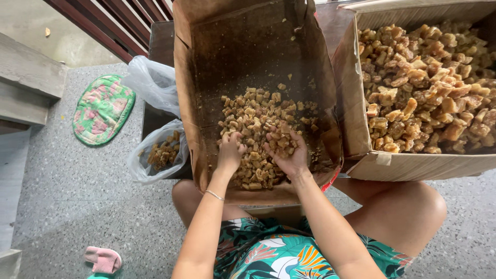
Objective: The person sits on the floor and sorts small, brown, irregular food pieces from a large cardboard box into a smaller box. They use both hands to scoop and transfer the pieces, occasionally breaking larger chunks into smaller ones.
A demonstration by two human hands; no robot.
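Left hand (229,152) clenched on brown chunks (256,121); right hand (287,150) cupped open, cradling more. Both deep inside cardboard box (188,111). Better to scoop gently, palms level, avoiding spills beyond the grip.

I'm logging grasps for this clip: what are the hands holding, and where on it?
The right hand cups a loose heap of brown chunks in its open palm. The left hand closes over chunks in the box; its grip is hidden.

Soft daylight fills the view, bright and even, with no glare. Around the hands the picture is sharp, with small soft shadows beneath them. Far from them, the edges bend outward.
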